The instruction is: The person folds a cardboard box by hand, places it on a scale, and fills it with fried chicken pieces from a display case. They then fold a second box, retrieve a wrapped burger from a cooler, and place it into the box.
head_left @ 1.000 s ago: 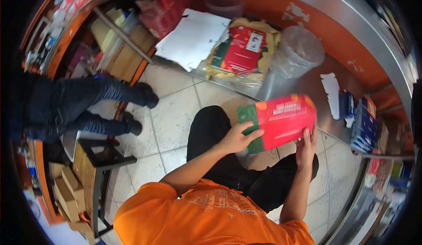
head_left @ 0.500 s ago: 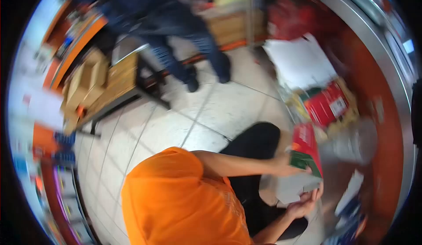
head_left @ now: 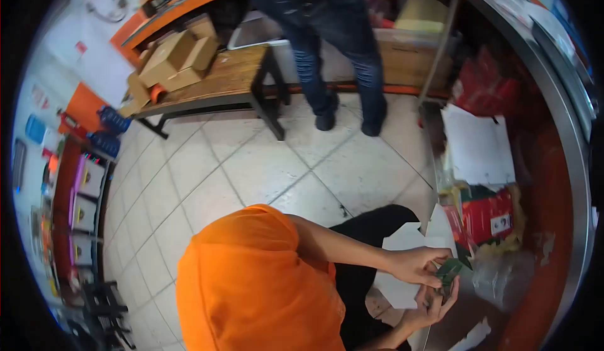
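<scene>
A cardboard carton (head_left: 394,282), white on this face with a green printed part (head_left: 448,270), lies unfolded over my lap. My left hand (head_left: 418,265) is closed on the green end, thumb and fingers pinching it from above. From below, my right hand (head_left: 431,307) grips the same end with bent fingers. A white flap (head_left: 441,231) of the carton stands up beyond my left hand. Just past it sit red printed cartons (head_left: 483,217) and a stack of white sheets (head_left: 478,143).
A person in dark jeans (head_left: 336,52) stands ahead. Open cardboard boxes (head_left: 168,60) rest on a wooden bench (head_left: 236,68) at the left. Clear plastic wrap (head_left: 503,280) lies to the right, beneath a metal-edged counter (head_left: 544,77). A red bag (head_left: 484,87) is behind the sheets.
The view has swung, so the room appears shifted right. The carton has turned in my hands: its red face no longer shows, and white flaps are spread out.
</scene>
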`<move>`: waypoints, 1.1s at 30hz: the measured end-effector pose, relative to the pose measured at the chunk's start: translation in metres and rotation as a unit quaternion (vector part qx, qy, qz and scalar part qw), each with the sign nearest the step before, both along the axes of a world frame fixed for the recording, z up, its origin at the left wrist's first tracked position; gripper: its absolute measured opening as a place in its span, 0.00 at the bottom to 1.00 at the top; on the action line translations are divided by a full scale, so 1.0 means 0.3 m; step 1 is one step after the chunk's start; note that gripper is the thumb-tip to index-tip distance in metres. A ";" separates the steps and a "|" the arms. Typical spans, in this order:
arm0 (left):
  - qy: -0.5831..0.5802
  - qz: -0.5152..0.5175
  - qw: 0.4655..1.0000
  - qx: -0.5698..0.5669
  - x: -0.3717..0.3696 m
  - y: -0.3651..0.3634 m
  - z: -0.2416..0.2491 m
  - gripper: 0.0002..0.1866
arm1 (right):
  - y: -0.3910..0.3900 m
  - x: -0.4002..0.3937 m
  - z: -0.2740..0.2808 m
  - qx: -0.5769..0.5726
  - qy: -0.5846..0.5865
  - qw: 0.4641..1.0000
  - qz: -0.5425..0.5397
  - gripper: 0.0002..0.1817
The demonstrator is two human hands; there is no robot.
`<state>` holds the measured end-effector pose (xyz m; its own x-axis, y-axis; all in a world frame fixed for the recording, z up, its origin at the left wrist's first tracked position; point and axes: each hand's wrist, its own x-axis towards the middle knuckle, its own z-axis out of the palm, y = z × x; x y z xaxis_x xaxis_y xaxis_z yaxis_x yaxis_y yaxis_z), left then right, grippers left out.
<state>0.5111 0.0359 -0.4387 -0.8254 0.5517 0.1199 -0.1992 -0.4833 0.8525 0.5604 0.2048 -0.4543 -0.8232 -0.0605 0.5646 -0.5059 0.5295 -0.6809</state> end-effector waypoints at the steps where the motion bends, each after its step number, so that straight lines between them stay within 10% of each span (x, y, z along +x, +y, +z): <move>1: 0.070 0.038 0.996 -0.047 0.000 0.017 -0.023 0.14 | -0.028 0.002 0.023 0.040 0.035 0.995 -0.085 0.08; 16: 0.025 0.045 0.974 -0.219 -0.054 0.108 0.044 0.09 | 0.111 0.007 0.123 0.051 0.000 0.997 -0.060 0.18; 18: 0.152 0.074 0.968 -0.185 -0.035 0.133 0.044 0.10 | 0.113 0.001 0.084 0.004 0.008 0.994 -0.108 0.17; 19: 0.382 0.133 0.881 -0.245 -0.034 0.121 -0.004 0.13 | 0.118 0.009 0.051 0.009 -0.003 0.992 -0.126 0.16; 20: 0.218 0.062 0.950 -0.216 -0.011 0.121 -0.015 0.15 | 0.117 0.020 0.025 0.014 -0.014 0.989 -0.144 0.15; 24: 0.091 -0.116 0.915 -0.375 -0.083 0.108 0.068 0.14 | 0.135 0.038 0.122 0.014 -0.140 0.986 -0.094 0.15; 26: 0.041 -0.194 0.863 -0.464 -0.139 0.085 0.072 0.14 | 0.165 0.078 0.160 -0.262 -0.118 0.952 -0.102 0.17; 28: 0.407 -0.202 0.821 -0.346 -0.157 0.060 0.030 0.12 | 0.179 0.079 0.217 -0.296 -0.091 0.945 -0.108 0.20; 30: 0.429 -0.231 0.803 -0.343 -0.166 0.059 0.040 0.19 | 0.188 0.066 0.254 0.034 -0.258 0.965 -0.023 0.24; 33: 0.292 -0.270 0.834 -0.382 -0.162 0.067 0.074 0.43 | 0.148 0.052 0.237 0.140 -0.215 0.965 -0.062 0.25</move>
<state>0.4623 0.0560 -0.4164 -0.3560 0.9237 -0.1416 0.3450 0.2707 0.8987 0.5761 0.2491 -0.3832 -0.9882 -0.0462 0.1457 -0.1293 0.7615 -0.6352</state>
